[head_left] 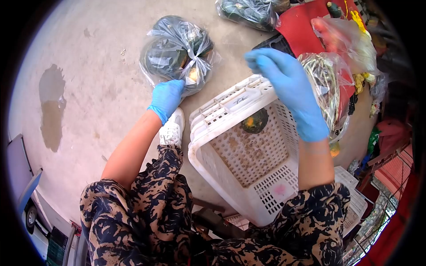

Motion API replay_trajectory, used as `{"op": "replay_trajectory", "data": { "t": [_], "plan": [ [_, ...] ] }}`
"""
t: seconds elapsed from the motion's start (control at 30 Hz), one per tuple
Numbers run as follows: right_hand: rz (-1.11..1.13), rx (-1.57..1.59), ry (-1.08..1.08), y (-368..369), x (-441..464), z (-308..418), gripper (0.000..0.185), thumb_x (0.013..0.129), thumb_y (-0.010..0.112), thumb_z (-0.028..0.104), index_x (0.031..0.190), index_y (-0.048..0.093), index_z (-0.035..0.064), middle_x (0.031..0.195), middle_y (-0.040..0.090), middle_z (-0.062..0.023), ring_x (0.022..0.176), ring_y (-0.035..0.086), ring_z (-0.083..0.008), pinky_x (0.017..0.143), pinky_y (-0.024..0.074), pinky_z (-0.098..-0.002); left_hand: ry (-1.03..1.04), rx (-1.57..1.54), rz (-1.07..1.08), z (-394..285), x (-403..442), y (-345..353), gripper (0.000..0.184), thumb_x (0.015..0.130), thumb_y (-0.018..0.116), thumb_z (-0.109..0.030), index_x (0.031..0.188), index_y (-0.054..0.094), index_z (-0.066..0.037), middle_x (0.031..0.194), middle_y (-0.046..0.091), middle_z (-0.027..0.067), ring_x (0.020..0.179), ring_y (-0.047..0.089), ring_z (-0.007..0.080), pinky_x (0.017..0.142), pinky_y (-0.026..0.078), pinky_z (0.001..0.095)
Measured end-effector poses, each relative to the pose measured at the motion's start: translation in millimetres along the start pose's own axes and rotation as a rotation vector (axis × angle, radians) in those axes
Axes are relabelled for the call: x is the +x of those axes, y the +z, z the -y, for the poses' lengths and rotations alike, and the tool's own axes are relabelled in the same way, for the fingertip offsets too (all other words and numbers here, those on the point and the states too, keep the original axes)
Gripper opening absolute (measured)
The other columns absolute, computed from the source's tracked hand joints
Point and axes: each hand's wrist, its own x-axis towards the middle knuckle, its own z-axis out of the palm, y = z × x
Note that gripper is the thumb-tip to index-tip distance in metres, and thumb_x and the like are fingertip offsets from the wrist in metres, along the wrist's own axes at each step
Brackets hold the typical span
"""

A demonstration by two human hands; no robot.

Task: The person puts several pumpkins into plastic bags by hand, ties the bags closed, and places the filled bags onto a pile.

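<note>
My left hand (pixel 166 99), in a blue glove, is closed on the lower edge of a clear plastic bag (pixel 177 53). Dark green pumpkins show through the plastic, and the bag's top is gathered in a knot. My right hand (pixel 288 86), also gloved in blue, is raised over the far right rim of a white plastic crate (pixel 235 106). Its fingers are loosely bent and stretched toward the left, with nothing seen in them. One dark green pumpkin (pixel 255 121) with an orange patch lies inside the crate, on its dirty perforated bottom.
Another bag of dark green produce (pixel 250 13) lies at the top. Beside my right hand are a bag of long pale green vegetables (pixel 326 84) and a red sheet (pixel 301 29). My white shoe (pixel 172 128) stands between the knotted bag and the crate. A second white crate (pixel 353 195) is at right.
</note>
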Motion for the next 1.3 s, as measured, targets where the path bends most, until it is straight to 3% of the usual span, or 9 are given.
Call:
{"op": "replay_trajectory", "data": {
  "t": [0.1, 0.17, 0.37, 0.6, 0.93, 1.0, 1.17, 1.27, 1.3],
  "plan": [
    [0.304, -0.539, -0.079, 42.1, 74.7, -49.6, 0.024, 0.077, 0.051, 0.016, 0.089, 0.064, 0.0007, 0.088, 0.061, -0.0201, 0.081, 0.059, -0.0345, 0.076, 0.0462, -0.0378, -0.001, -0.050, -0.008, 2.4, -20.0, -6.5, 0.003, 0.072, 0.053, -0.009, 0.072, 0.055, -0.007, 0.070, 0.059, 0.0149, 0.065, 0.058, 0.0328, 0.057, 0.046, 0.0427],
    [0.581, -0.974, -0.032, 74.2, 110.9, -92.9, 0.021, 0.076, 0.050, 0.012, 0.089, 0.066, 0.0057, 0.089, 0.062, -0.0169, 0.081, 0.060, -0.0338, 0.075, 0.0467, -0.0398, -0.036, -0.057, 0.012, 9.3, -34.1, -5.9, 0.004, 0.071, 0.052, -0.007, 0.072, 0.055, -0.007, 0.070, 0.059, 0.0151, 0.065, 0.059, 0.0329, 0.056, 0.046, 0.0428],
    [0.729, -0.750, -0.192, 128.1, 105.9, -84.6, 0.024, 0.075, 0.054, 0.011, 0.098, 0.062, 0.0129, 0.094, 0.061, -0.0120, 0.089, 0.058, -0.0290, 0.079, 0.0459, -0.0369, -0.145, -0.029, -0.010, 35.1, -71.9, 1.6, 0.006, 0.070, 0.052, -0.005, 0.073, 0.055, -0.008, 0.068, 0.058, 0.0148, 0.061, 0.058, 0.0335, 0.053, 0.045, 0.0423],
    [0.755, -0.929, -0.435, 134.1, 82.2, -86.9, 0.045, 0.069, 0.060, 0.008, 0.113, 0.048, 0.0139, 0.106, 0.052, -0.0103, 0.093, 0.055, -0.0295, 0.078, 0.0462, -0.0401, -0.202, -0.065, -0.088, 43.3, -77.6, 3.9, 0.007, 0.079, 0.053, -0.014, 0.074, 0.053, -0.009, 0.067, 0.056, 0.0154, 0.059, 0.055, 0.0352, 0.050, 0.043, 0.0431],
    [0.691, -0.745, -0.313, 151.9, 73.8, -79.2, 0.039, 0.071, 0.059, 0.007, 0.109, 0.050, 0.0129, 0.096, 0.058, -0.0140, 0.085, 0.059, -0.0302, 0.072, 0.0488, -0.0390, -0.258, 0.094, 0.029, 38.9, -75.1, -12.5, 0.010, 0.076, 0.056, -0.017, 0.070, 0.051, -0.009, 0.071, 0.059, 0.0115, 0.066, 0.058, 0.0300, 0.059, 0.044, 0.0423],
    [0.686, -0.597, -0.215, 163.3, 80.5, -99.0, 0.034, 0.073, 0.057, 0.005, 0.106, 0.052, 0.0122, 0.093, 0.060, -0.0144, 0.083, 0.060, -0.0302, 0.071, 0.0490, -0.0384, -0.251, 0.120, 0.035, 26.7, -63.9, -24.1, 0.010, 0.072, 0.058, -0.013, 0.079, 0.053, -0.009, 0.084, 0.059, 0.0115, 0.080, 0.057, 0.0288, 0.068, 0.044, 0.0411],
    [0.767, -0.872, -0.766, 165.3, 83.4, -96.2, 0.025, 0.071, 0.060, 0.010, 0.095, 0.058, 0.0095, 0.094, 0.060, -0.0121, 0.083, 0.060, -0.0268, 0.072, 0.0491, -0.0365, 0.216, -0.135, -0.291, 5.0, -30.6, -29.8, 0.045, 0.066, 0.060, -0.005, 0.110, 0.049, -0.007, 0.110, 0.050, 0.0146, 0.104, 0.049, 0.0310, 0.084, 0.042, 0.0383],
    [0.756, -1.001, -0.743, 165.9, 77.5, -84.0, 0.029, 0.063, 0.066, 0.016, 0.090, 0.059, 0.0086, 0.096, 0.059, -0.0108, 0.084, 0.060, -0.0255, 0.073, 0.0490, -0.0354, 0.225, -0.137, -0.242, 6.0, -18.5, -19.3, 0.046, 0.069, 0.056, -0.005, 0.114, 0.047, -0.006, 0.112, 0.049, 0.0144, 0.105, 0.048, 0.0296, 0.082, 0.043, 0.0369],
    [0.830, -1.116, -0.532, 165.0, 76.0, -73.5, 0.046, 0.057, 0.071, 0.023, 0.097, 0.056, 0.0061, 0.099, 0.057, -0.0117, 0.086, 0.060, -0.0261, 0.074, 0.0488, -0.0351, 0.169, -0.121, -0.228, 10.8, -16.0, -12.1, 0.047, 0.069, 0.056, -0.005, 0.115, 0.047, -0.006, 0.112, 0.050, 0.0138, 0.104, 0.049, 0.0289, 0.081, 0.043, 0.0369]
  ]
}}
